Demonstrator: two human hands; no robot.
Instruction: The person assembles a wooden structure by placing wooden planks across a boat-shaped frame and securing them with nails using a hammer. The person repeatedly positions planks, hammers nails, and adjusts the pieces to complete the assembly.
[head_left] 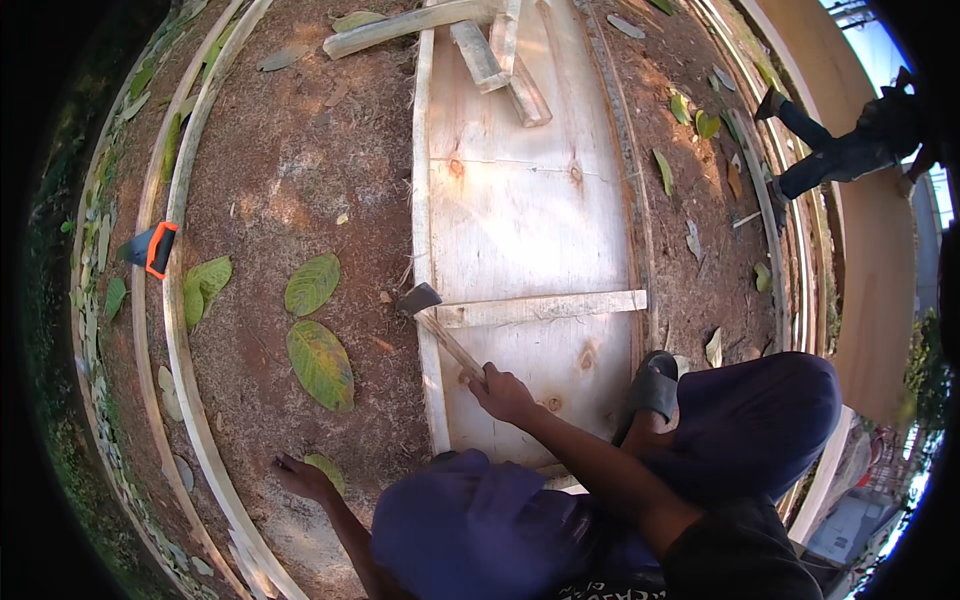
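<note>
Right grip (pixel 503 393) wraps the hatchet (pixel 448 343), slanting forward-left headfirst; left grip (pixel 303 479) uncurled, empty.

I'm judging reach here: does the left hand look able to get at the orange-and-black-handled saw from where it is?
Probably not without leaning: the saw lies well forward and left of the left hand, at a long wooden strip. Nothing seems to block the way, though.

Open room on panel (pixel 530 235) between crosspiece (pixel 545 309) and wood blocks (pixel 480 58)
</note>
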